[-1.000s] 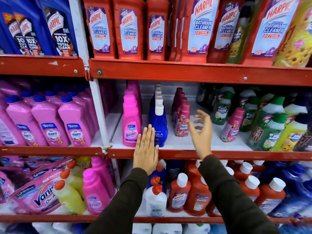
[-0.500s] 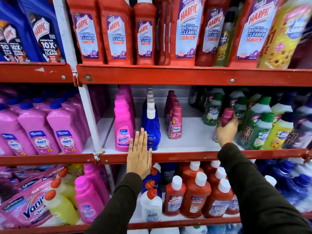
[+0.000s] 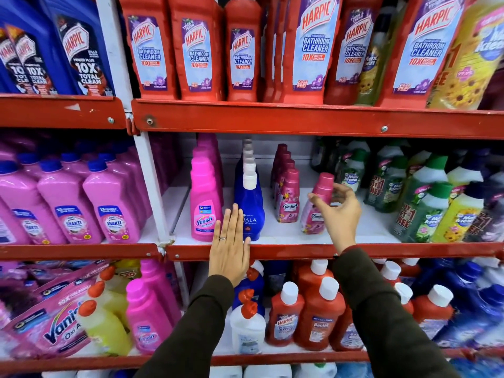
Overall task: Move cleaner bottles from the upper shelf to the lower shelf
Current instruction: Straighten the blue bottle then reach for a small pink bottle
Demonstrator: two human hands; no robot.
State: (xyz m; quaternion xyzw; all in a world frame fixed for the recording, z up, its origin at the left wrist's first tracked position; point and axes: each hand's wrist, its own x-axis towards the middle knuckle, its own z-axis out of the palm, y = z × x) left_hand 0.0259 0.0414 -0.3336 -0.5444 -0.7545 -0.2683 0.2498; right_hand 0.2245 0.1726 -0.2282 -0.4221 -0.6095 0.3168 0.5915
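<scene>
Spanning the frame, the red middle shelf is pressed by the flat left hand, fingers released, at 6 o'clock of the blue bottle. The tilted pink Comfort bottle is loosely touched by the right hand, fingers half curled, at 3 o'clock of the Comfort row.

Dark brown sleeves; ring on left hand
</scene>
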